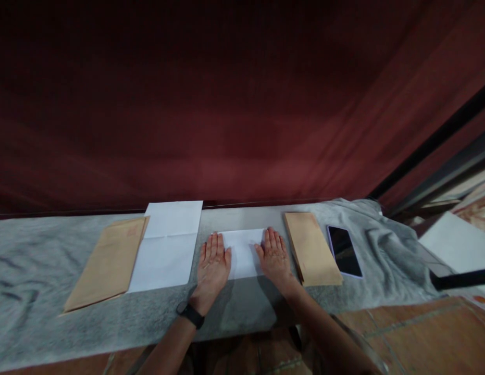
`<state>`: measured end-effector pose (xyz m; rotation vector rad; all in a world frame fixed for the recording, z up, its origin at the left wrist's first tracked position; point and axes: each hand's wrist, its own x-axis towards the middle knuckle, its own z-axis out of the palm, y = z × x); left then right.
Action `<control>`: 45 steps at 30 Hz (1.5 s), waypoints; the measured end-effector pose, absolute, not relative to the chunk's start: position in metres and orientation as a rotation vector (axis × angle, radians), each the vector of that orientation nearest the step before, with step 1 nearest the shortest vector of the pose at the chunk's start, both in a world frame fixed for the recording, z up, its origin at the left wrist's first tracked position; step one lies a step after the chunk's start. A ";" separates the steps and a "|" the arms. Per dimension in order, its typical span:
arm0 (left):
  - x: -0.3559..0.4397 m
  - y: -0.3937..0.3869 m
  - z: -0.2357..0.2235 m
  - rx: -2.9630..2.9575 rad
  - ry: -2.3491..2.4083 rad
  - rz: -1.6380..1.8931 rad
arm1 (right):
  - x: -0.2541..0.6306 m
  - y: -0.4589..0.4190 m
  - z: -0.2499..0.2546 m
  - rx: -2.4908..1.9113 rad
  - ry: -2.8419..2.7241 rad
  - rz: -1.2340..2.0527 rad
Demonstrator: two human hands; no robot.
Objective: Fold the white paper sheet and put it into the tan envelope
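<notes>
A white sheet of paper (243,255), which looks folded, lies on the grey cloth in front of me. Flat on its left side rests my left hand (214,263), fingers stretched out; a dark watch is on that wrist. My right hand (274,258) presses flat on the paper's right side, its fingers extended too. Just left of my left hand are white sheets (168,255) with a crease across them. Brown envelopes (310,250) lie in a small stack right beside my right hand.
More brown envelopes (107,263) are stacked at the left, partly over the white sheets. A phone (344,251) with a purple edge lies at the right. The grey cloth (390,260) is rumpled there. A dark red curtain-like surface (242,130) rises behind.
</notes>
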<state>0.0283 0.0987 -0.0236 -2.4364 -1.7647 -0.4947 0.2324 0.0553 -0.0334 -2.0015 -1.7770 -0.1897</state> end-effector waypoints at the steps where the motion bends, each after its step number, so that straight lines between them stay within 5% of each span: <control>1: 0.027 0.098 -0.024 -2.437 -1.767 -0.502 | 0.232 0.054 -0.032 -2.005 -1.766 -0.184; 15: 0.041 0.063 -0.021 -2.734 -1.346 -0.334 | 0.184 0.015 -0.014 -1.694 -2.139 0.016; 45: 0.014 0.059 -0.017 -2.540 -1.662 -0.393 | 0.234 0.017 -0.029 -1.987 -1.983 -0.149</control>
